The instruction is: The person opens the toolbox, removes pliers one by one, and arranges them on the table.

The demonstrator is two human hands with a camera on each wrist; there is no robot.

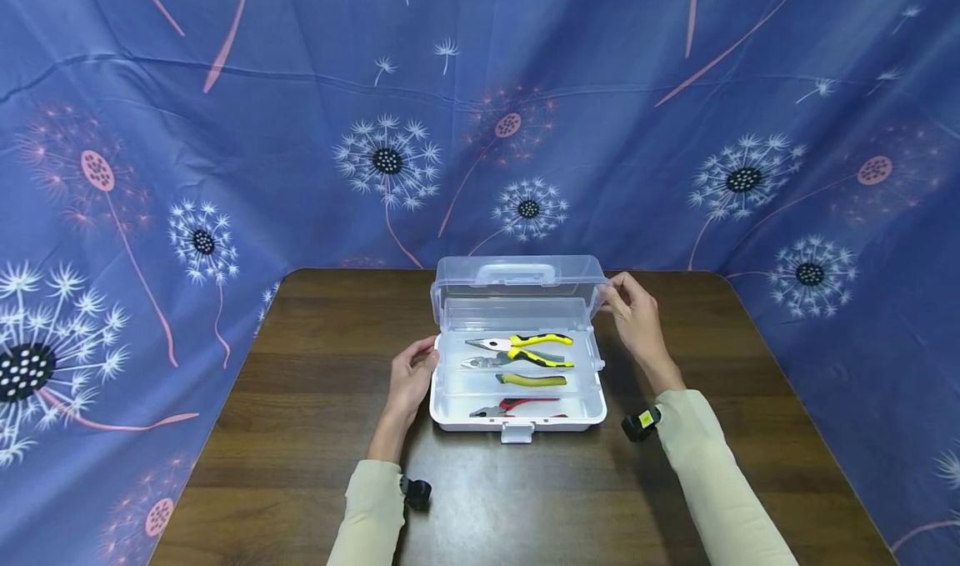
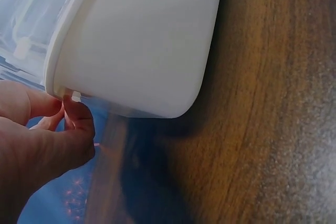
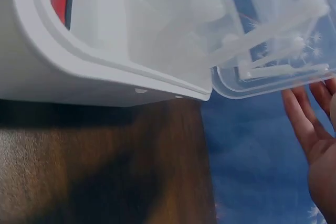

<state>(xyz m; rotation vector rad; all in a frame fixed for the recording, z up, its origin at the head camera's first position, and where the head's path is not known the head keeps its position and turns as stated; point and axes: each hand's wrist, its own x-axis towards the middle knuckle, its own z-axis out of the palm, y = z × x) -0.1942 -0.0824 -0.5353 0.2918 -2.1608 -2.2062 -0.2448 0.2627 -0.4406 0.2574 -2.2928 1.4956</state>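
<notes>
"How many boxes before you?"
"One white box, on the table; its one clear lid is up."
"Inside?"
"Three plier heads, plus a yellow-green handle; whether it joins one, I cannot tell."
"Your fingers?"
"Your left hand pinches the box's edge; your right hand, the lid's."

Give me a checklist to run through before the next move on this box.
1. Box flat on the table: ok.
2. Clear lid open: ok, raised at the rear.
3. Front latch free of the lid: ok.
4. Left grip at the box's left side: ok.
5. Right grip firm on the lid: cannot tell; fingers are at its right edge.
6. Red-handled tool fully visible: not ok, partly hidden by the box's front.
</notes>
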